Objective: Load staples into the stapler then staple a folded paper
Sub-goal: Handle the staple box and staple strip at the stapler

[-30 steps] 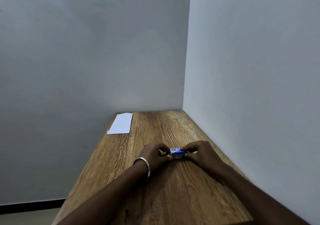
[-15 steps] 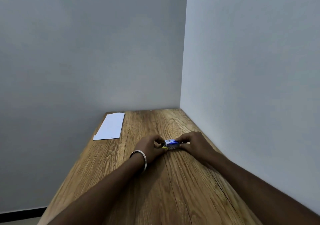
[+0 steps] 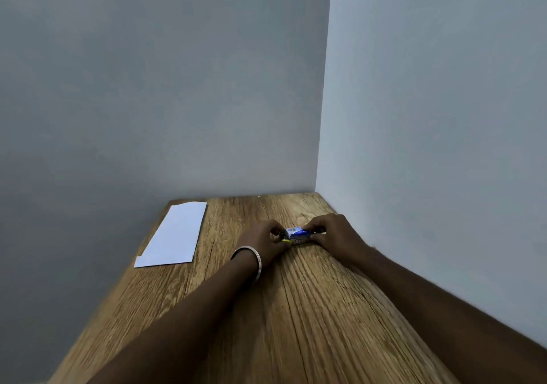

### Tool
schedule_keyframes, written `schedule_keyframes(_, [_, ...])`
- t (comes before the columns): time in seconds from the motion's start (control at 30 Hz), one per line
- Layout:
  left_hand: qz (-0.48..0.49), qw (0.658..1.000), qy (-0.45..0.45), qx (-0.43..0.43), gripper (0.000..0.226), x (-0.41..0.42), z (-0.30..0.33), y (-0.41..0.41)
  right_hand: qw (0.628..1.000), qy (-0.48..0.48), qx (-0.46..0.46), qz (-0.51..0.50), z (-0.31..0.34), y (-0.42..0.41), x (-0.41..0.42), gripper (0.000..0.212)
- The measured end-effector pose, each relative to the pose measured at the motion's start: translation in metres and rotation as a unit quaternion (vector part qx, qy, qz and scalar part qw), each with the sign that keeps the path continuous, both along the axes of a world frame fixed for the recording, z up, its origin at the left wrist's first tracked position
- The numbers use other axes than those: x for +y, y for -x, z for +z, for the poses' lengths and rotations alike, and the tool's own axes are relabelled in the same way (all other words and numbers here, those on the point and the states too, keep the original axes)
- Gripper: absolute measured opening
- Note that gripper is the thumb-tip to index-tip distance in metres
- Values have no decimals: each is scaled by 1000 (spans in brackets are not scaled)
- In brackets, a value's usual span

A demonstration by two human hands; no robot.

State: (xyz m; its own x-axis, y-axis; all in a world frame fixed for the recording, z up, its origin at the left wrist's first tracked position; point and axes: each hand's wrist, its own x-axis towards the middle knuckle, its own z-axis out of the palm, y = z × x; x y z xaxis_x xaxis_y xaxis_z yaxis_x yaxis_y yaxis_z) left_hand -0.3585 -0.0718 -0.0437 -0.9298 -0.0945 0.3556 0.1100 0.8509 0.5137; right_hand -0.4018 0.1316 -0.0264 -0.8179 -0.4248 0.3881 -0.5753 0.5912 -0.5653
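Note:
A small blue and white staple box [image 3: 296,233] rests on the wooden table [image 3: 310,309], held between both hands. My left hand [image 3: 263,243] pinches its left end, where a bit of yellow shows at the fingertips. My right hand [image 3: 333,234] grips its right end from above and behind. A folded white paper [image 3: 174,235] lies flat near the table's far left edge, apart from the hands. No stapler can be made out; the hands may hide it.
Grey walls close the table at the back and along the right side [image 3: 429,147]. The table's left edge [image 3: 97,321] drops off to the floor. A metal bangle [image 3: 251,260] sits on my left wrist.
The camera has tilted down and shifted slightly, so table and paper appear lower left. Both hands stay on the staple box with little movement.

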Motion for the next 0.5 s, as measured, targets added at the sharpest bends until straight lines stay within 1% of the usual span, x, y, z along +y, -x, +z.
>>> schedule_keyframes(0.33, [22,1000,4,5,28,-18,-2,66,999,-29,16,-11,3,58,-28,19])
schedule_keyframes(0.5, [34,999,0,0,26,-21,-1,86,999,-26,31,-25,3,75,-37,18])
